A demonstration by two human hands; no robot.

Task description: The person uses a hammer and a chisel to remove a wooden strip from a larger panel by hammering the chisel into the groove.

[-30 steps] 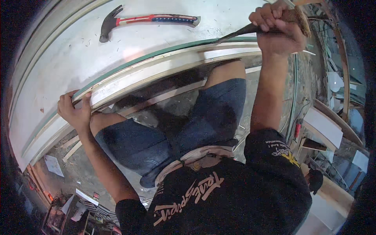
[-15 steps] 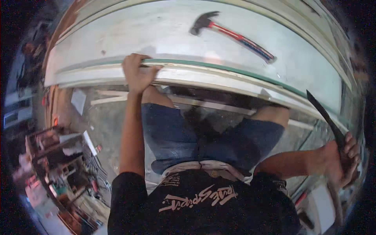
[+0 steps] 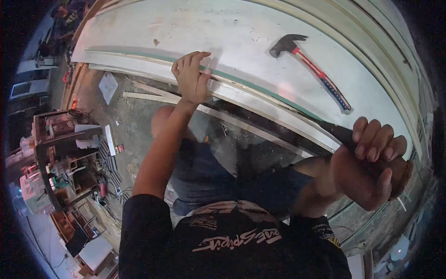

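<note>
A long strip with a green edge [image 3: 260, 90] lies along the near side of a white board. My left hand [image 3: 190, 76] holds it toward its left part, the strip passing between thumb and fingers. My right hand [image 3: 371, 162] is closed around the handle of a dark long-bladed knife [image 3: 338, 132], at the strip's right part. The blade points left and lies over or against the strip; contact is hard to tell. A claw hammer [image 3: 320, 74] with a red, white and blue handle rests on the board beyond the strip.
The white board [image 3: 209, 28] spans the far side, with long pale mouldings [image 3: 371, 42] along its right. My legs are below the near edge. Pale wood strips [image 3: 148, 95] lie on the floor. A wooden frame [image 3: 46, 158] amid clutter stands at left.
My right hand has come up and left, bringing the knife from beside the board to the strip. The view has shifted, and my left hand's fingers look more stretched over the strip.
</note>
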